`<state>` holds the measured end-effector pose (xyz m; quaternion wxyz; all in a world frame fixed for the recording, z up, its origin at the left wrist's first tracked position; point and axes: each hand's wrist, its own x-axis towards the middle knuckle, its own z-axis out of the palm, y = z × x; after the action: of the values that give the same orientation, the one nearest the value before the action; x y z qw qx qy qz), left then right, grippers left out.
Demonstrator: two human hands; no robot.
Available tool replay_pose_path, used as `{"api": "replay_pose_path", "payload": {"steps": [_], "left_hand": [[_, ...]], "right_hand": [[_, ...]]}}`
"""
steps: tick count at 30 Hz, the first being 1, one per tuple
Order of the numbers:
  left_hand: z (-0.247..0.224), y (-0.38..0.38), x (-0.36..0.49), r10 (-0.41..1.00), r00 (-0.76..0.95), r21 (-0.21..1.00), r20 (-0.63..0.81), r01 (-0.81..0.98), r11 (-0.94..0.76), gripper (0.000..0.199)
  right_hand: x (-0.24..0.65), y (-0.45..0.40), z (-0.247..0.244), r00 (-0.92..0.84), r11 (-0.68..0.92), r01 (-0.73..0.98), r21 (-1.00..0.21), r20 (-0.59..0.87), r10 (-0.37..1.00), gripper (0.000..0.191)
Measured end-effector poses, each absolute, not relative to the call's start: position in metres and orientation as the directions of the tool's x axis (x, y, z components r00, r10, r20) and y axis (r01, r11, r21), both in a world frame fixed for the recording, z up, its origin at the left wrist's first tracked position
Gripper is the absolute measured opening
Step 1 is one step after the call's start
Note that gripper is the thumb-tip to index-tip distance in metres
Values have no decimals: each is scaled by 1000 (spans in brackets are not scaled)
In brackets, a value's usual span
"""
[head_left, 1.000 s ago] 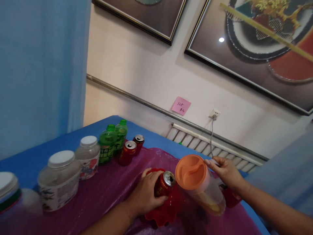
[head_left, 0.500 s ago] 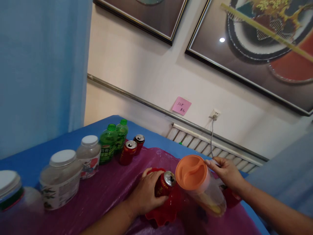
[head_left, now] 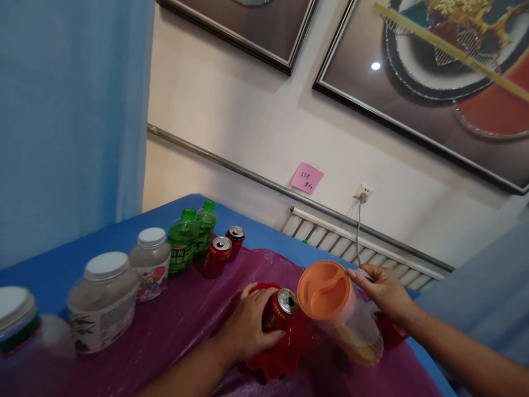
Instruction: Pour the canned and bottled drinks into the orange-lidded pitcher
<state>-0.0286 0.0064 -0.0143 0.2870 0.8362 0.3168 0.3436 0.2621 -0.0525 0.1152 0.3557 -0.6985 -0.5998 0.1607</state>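
Note:
My left hand (head_left: 246, 325) is closed around a red drink can (head_left: 278, 314) with an opened silver top, held over a red scalloped bowl (head_left: 275, 361). In my right hand (head_left: 384, 292) is the handle of a clear plastic pitcher (head_left: 351, 336) with an orange lid (head_left: 324, 290). The pitcher tilts toward the can, and a little yellowish liquid shows low in it. Its lid edge is close to the can's top; I cannot make out any stream between them. Behind the pitcher, another red object (head_left: 392, 332) is partly hidden.
Along the left stand white-lidded jars (head_left: 103, 303), two green bottles (head_left: 183, 242) and two red cans (head_left: 217, 256). Purple plastic sheeting (head_left: 185, 325) covers part of the blue table (head_left: 165, 212). A radiator (head_left: 326, 237) and a plugged-in cord (head_left: 358, 237) are at the wall behind.

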Motion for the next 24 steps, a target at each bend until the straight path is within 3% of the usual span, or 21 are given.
{"api": "replay_pose_path", "payload": {"steps": [24], "left_hand": [[-14,6,-29,732,555,697,395,338,-632,69]], "right_hand": [[259,-55,120,226,-29,774,-633,232,946,61]]}}
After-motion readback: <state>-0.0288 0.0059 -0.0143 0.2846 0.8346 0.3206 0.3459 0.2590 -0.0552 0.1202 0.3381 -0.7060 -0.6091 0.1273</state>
